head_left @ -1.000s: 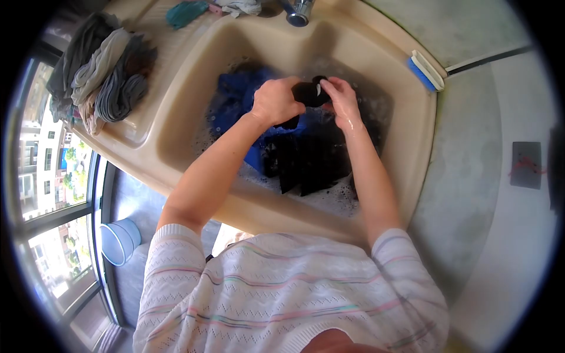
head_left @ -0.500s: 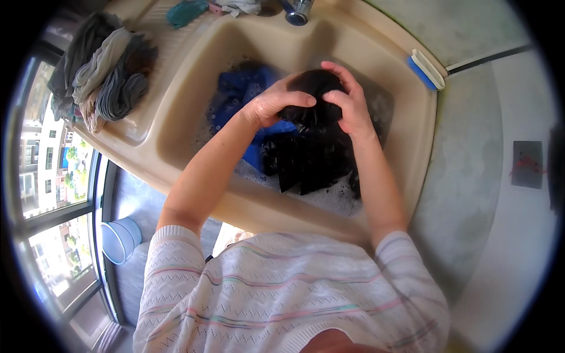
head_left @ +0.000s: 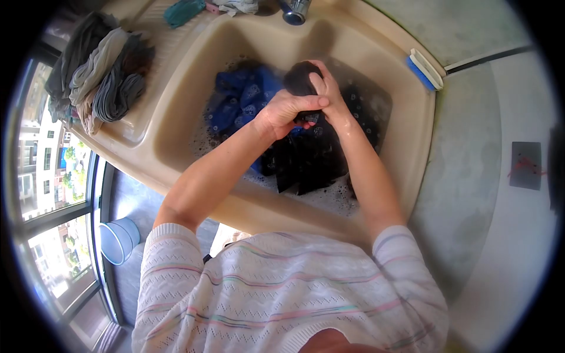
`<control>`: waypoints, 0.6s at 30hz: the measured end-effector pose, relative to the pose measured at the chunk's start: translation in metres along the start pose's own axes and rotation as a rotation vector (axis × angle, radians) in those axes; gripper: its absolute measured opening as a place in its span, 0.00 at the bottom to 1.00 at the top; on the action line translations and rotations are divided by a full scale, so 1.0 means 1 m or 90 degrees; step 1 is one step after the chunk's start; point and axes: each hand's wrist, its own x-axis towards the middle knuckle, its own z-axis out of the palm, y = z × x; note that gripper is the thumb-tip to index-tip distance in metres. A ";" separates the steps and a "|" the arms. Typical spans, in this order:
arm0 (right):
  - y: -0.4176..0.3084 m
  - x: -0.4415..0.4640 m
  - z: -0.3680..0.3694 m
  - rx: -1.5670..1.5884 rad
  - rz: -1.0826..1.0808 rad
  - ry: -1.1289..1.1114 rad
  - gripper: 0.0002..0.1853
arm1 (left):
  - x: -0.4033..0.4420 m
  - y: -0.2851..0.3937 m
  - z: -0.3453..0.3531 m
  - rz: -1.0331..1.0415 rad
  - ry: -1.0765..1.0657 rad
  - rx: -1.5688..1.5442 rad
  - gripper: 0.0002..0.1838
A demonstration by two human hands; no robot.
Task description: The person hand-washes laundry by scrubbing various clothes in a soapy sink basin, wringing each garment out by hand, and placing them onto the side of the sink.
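- Single head-worn camera; looks forward and steeply down over wearer's shirt (head_left: 288,282).
- Wide, round field: corners black, straight edges bowed.
- Range close: both forearms run up-frame, left hand (head_left: 282,113) and right hand (head_left: 331,97) above centre, over sink (head_left: 412,112).
- Limits: tap (head_left: 294,13) cut at top, window (head_left: 56,176) at left, wall (head_left: 471,129) at right.

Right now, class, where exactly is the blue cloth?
In the head view, the blue cloth lies in the left part of the sink, just beyond and to the left of the left hand.
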 end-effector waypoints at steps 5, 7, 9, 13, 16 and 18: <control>-0.032 -0.006 -0.042 0.448 -0.030 -0.369 0.43 | -0.008 0.008 0.012 0.035 -0.117 -0.073 0.23; -0.028 -0.005 -0.038 0.529 -0.040 -0.349 0.50 | -0.011 0.000 0.020 0.030 -0.188 -0.110 0.25; -0.049 -0.009 -0.021 0.594 -0.076 -0.395 0.49 | -0.015 -0.008 0.027 0.003 -0.257 -0.108 0.25; -0.058 -0.003 -0.029 0.548 -0.167 -0.462 0.19 | -0.025 -0.003 0.031 0.052 -0.287 -0.103 0.26; -0.078 -0.011 -0.019 0.327 0.037 -0.151 0.08 | -0.014 0.001 0.024 -0.052 -0.151 -0.037 0.23; -0.059 -0.002 -0.007 0.251 0.076 -0.033 0.10 | -0.015 0.008 0.027 -0.080 0.001 0.053 0.18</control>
